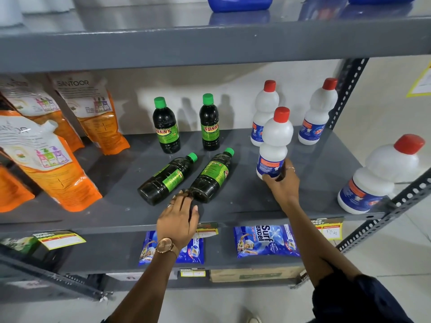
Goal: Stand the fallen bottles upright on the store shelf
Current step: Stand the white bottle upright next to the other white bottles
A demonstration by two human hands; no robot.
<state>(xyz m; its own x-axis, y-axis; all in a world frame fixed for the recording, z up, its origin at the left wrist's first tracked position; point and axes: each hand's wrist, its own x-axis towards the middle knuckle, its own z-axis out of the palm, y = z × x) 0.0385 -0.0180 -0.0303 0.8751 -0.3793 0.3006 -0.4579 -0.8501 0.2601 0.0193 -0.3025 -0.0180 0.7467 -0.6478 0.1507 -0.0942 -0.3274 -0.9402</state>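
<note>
Two dark bottles with green caps lie on their sides on the grey shelf [314, 173]: the left fallen bottle [166, 179] and the right fallen bottle [211, 176]. Two more dark bottles [166, 125] [210, 123] stand upright behind them. My right hand [281, 180] grips the base of an upright white bottle with a red cap [275, 141]. My left hand [178, 220] reaches in, its fingertips at the bottoms of the two fallen bottles, holding nothing. Other white bottles [264, 113] [318, 111] stand at the back, and one [382, 176] stands at the right front corner.
Orange and white refill pouches [53, 164] lean at the left of the shelf. Blue detergent packets [265, 241] lie on the shelf below. A perforated metal upright [347, 89] frames the right side. Blue containers [240, 3] sit on the shelf above.
</note>
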